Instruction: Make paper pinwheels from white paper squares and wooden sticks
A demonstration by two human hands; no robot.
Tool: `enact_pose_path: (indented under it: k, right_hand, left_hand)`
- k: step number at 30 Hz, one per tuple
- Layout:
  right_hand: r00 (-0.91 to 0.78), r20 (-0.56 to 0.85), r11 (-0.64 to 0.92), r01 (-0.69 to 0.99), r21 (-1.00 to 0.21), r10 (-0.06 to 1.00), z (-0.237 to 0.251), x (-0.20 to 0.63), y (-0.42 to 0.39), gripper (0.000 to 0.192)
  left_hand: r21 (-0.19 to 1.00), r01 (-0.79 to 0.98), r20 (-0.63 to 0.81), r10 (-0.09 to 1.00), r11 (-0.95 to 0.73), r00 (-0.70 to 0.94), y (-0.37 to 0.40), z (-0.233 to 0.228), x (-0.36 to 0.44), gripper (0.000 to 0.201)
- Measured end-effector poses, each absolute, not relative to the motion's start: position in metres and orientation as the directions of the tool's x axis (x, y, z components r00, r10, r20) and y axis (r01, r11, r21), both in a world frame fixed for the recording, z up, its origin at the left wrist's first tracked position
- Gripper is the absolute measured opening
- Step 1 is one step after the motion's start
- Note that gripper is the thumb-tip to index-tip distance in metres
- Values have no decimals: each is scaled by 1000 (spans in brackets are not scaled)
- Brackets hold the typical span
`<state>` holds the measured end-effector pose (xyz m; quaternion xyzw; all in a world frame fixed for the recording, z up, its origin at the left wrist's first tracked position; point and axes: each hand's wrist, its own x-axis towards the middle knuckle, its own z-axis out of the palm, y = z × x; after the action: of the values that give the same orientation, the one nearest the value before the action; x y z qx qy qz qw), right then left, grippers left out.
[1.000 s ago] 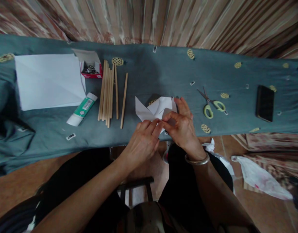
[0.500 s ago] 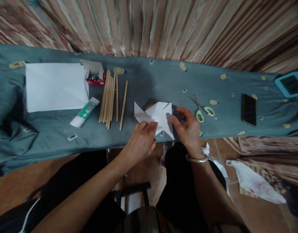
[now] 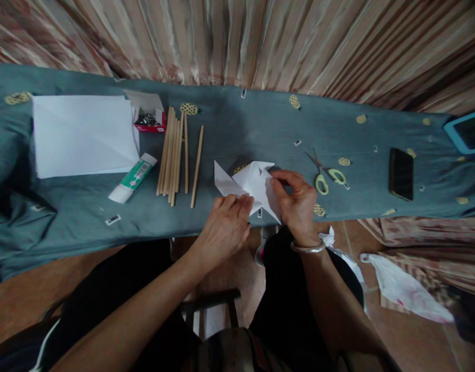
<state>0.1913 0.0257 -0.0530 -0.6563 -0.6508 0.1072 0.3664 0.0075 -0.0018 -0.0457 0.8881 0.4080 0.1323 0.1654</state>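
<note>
both hands work a folded white paper (image 3: 253, 183) at the near edge of the cloth (image 3: 260, 129). the left hand (image 3: 224, 227) presses its fingertips flat on the paper's near left part, fingers together, not pinching. the right hand (image 3: 299, 204) pinches the paper's right flap between thumb and fingers. left of the left hand lie sticks (image 3: 175, 152), a glue tube (image 3: 132, 177) and sheets (image 3: 82, 135). just right of the right hand sit scissors (image 3: 326, 174); a phone (image 3: 400, 173) lies farther right.
</note>
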Motion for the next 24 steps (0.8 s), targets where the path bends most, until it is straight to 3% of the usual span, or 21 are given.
enact_pose_path:
  k: [3,8,24]
  right_hand:
    - [-13,393,231,826,-514,919,-49,189,21,21]
    - [-204,375,340,874,-346,904,-50,187,11,23]
    - [-365,363,452,872,-188,857,-59,185,6,26]
  left_hand:
    - [406,680,110,771,-611,627,-2,-46,8,46]
    - [388,675,134,763,-627,632,-2,-47,8,45]
    - [392,669,134,758,-632,638,-2,-47,7,39]
